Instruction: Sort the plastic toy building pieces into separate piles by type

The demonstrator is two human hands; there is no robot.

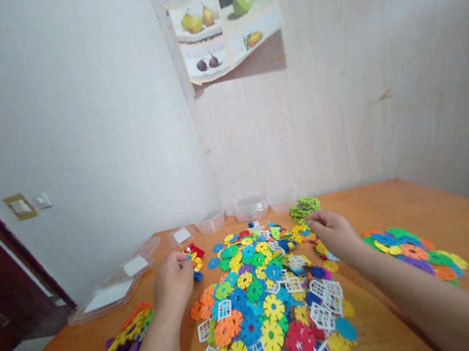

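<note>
Head view. A large central heap of flat, multicoloured plastic gear-shaped discs mixed with white plastic lattice pieces (268,303) is spread on the orange-brown wooden surface (393,200) and is taken as the landmark.

The left hand (173,281) is seen at the left edge of the heap, fingers curled narrowly, with the fingertips closed on a small cluster of red, yellow and blue plastic pieces (195,259) that sits just off the heap's upper-left corner. Whether the cluster is lifted or rests on the surface cannot be told.

The right hand (332,233) is placed over the heap's upper-right edge, fingers bent and drawn together at discs there; what is pinched, if anything, cannot be told.

Behind the heap, just beyond the right hand, a small stack of light-green plastic discs (304,207) is noted. To the right of the heap, well apart, a second flat spread of mixed-colour discs (413,253) is observed. To the left of the heap, beyond the left forearm, a row of joined yellow, purple and orange discs (119,349) is found.

Behind the heap, along the wall, clear plastic tubs (249,207) are lined up, and clear lids with white labels (115,286) lie to its far left.
</note>
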